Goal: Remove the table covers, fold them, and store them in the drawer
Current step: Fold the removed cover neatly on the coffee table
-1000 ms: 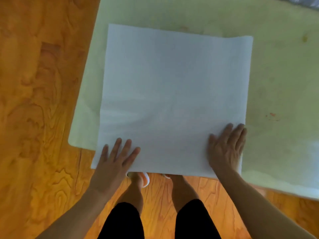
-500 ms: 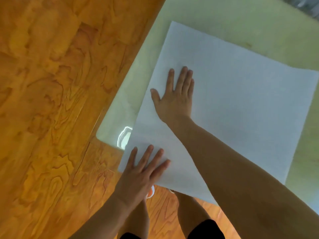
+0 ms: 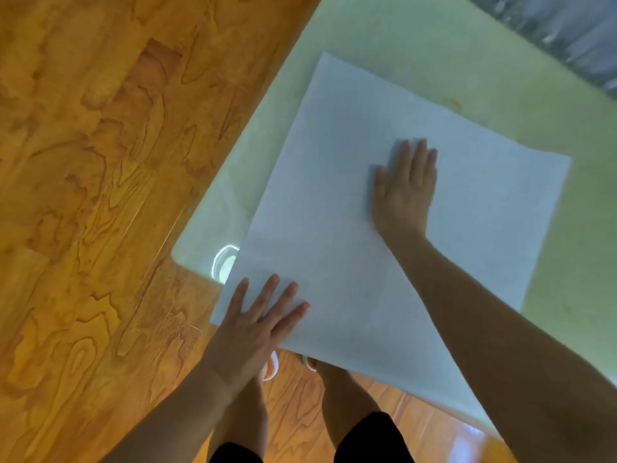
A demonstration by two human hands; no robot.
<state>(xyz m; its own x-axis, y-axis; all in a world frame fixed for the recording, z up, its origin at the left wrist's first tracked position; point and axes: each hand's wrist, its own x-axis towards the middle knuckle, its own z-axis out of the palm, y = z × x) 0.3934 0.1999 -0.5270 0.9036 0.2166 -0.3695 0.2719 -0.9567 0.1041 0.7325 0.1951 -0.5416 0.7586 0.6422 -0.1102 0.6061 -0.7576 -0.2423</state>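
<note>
Hands lie flat on the white cover (image 3: 350, 202): left hand (image 3: 257, 325) at its lower-left corner, right hand (image 3: 404, 192) mid-frame, fingers straight, on the green table (image 3: 417, 51).

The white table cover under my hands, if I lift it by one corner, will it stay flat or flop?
The white table cover looks thin and lies flat, so it would probably droop. Its near edge overhangs the table with little sag, hinting at slight body. The left hand and right hand press it flat; the glossy tabletop might let it slide.
</note>
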